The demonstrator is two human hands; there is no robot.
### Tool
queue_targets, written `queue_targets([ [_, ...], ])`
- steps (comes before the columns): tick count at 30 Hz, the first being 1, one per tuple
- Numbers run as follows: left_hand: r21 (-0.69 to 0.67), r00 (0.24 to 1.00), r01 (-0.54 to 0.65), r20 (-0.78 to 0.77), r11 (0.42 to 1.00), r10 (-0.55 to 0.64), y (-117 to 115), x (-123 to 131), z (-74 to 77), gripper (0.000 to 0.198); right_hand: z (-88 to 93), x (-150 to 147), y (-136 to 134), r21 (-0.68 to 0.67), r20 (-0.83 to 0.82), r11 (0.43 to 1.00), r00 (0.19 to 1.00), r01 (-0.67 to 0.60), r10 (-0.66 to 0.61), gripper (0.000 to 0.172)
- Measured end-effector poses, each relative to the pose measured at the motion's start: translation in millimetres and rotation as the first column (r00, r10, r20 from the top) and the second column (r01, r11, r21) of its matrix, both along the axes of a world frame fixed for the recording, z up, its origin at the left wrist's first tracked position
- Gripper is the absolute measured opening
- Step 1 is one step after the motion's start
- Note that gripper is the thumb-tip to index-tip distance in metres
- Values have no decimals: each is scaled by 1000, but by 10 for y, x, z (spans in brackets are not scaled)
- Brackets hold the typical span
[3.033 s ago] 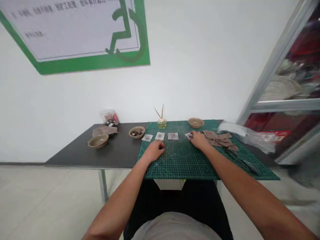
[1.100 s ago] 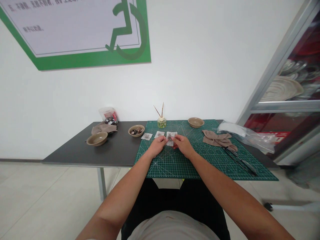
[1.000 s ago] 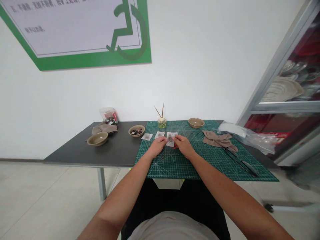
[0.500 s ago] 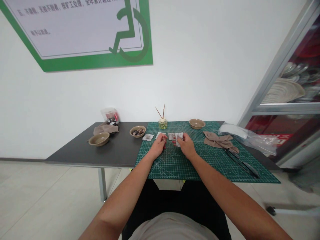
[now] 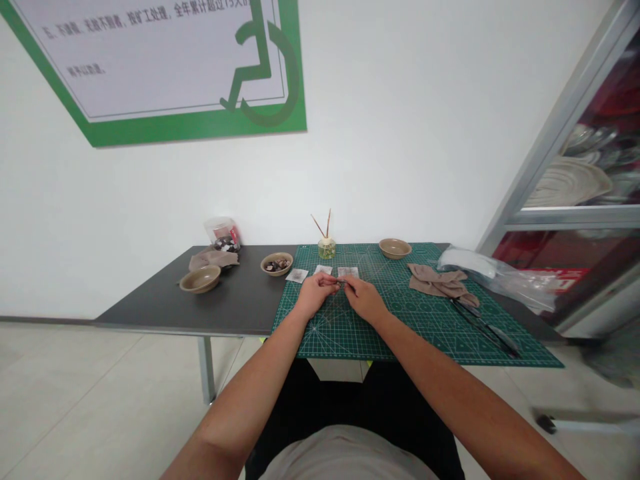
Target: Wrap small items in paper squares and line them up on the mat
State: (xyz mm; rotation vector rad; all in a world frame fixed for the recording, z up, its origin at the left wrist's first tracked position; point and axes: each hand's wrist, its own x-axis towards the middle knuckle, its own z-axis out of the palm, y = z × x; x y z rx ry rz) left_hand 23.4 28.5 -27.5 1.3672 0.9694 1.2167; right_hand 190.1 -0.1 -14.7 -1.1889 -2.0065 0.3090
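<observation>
Both hands meet over the green cutting mat (image 5: 400, 320). My left hand (image 5: 311, 295) and my right hand (image 5: 364, 300) are closed in pinches with fingertips touching, on a small white sachet (image 5: 341, 284) that shows only as a thin edge between them. Three more flat white sachets lie in a row just beyond the fingers: the left sachet (image 5: 297, 275), the middle sachet (image 5: 323, 269) and the right sachet (image 5: 349, 271).
On the dark table (image 5: 230, 300) stand an empty tan bowl (image 5: 200, 279), a bowl of dark pieces (image 5: 277, 264), a plastic jar (image 5: 223, 235) and a reed diffuser (image 5: 326, 248). Another bowl (image 5: 395, 248), beige cloth (image 5: 437, 281), black scissors (image 5: 485, 325) and a plastic bag (image 5: 495, 270) lie right.
My right hand took a sachet from the right side of the mat and carried it to the middle. Both hands now pinch it together, lower and closer than half a second ago.
</observation>
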Motion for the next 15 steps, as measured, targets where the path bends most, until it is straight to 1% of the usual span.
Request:
queue_targets([
  [3,-16,999,-23,30,1000,23,-14,4,16,27,-6,-12,-9,41,51,999,999,1,-3,32],
  [6,-12,997,-64,40,998,65,-13,5,11,30,-17,-9,-1,129,118,991,993,-29,13,34],
  [8,-37,996,-73,52,997,75,-11,5,6,31,-18,-5,6,172,176,984,984,-43,12,36],
  [11,-87,995,-60,73,994,66,-15,7,13,25,-11,-8,6,181,230,982,973,-58,15,39],
  [15,-146,987,-77,128,986,96,-27,15,32,21,-4,-23,-8,182,249,981,968,-73,26,42],
])
